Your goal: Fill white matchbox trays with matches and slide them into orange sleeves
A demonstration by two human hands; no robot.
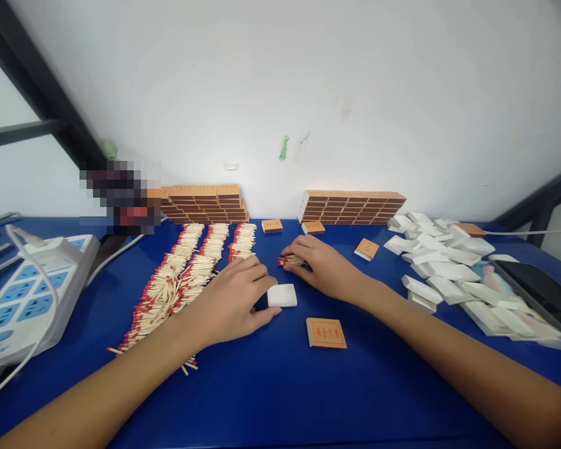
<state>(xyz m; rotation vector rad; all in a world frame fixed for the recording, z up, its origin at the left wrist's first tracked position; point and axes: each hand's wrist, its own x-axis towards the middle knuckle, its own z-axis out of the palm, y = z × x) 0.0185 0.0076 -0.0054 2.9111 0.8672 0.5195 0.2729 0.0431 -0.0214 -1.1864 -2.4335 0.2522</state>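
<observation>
My left hand is beside a small white tray, its thumb and fingers around the tray's left end. Behind the tray, my right hand is closed on a small bunch of red-tipped matches near the table surface. Long rows of loose matches lie to the left, partly hidden by my left hand and forearm. An orange matchbox cover with red characters rests flat in front of the tray.
Matchboxes are stacked at the back left and back right. Single boxes lie near them. At right are piled white trays and a dark phone. A power strip with cables stands at left.
</observation>
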